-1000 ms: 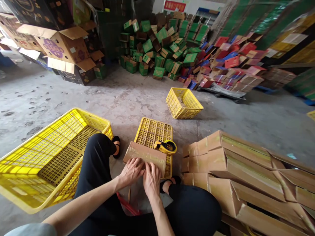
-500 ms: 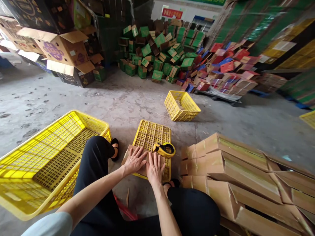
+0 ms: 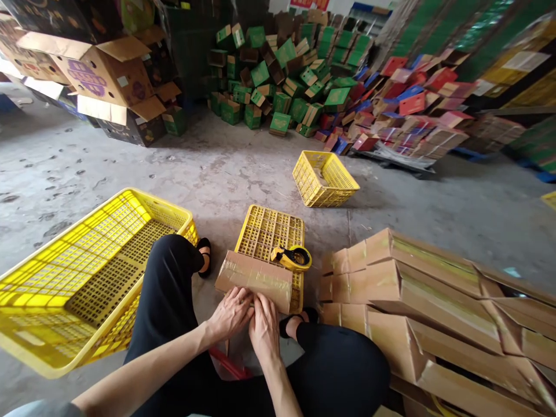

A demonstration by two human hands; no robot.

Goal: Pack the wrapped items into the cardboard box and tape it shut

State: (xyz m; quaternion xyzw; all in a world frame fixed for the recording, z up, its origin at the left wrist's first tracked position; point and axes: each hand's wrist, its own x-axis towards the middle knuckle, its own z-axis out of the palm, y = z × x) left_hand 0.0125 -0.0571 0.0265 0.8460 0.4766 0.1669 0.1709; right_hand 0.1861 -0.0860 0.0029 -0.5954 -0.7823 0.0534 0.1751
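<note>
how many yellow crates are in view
3 for certain: the large crate at left, the middle crate beneath the carton and tape dispenser, and the far crate beyond it. A yellow sliver at the right edge may be a fourth.

Long brown cardboard box (image 3: 256, 277), shiny tape along its top, crosswise on a yellow crate (image 3: 266, 225)
</note>
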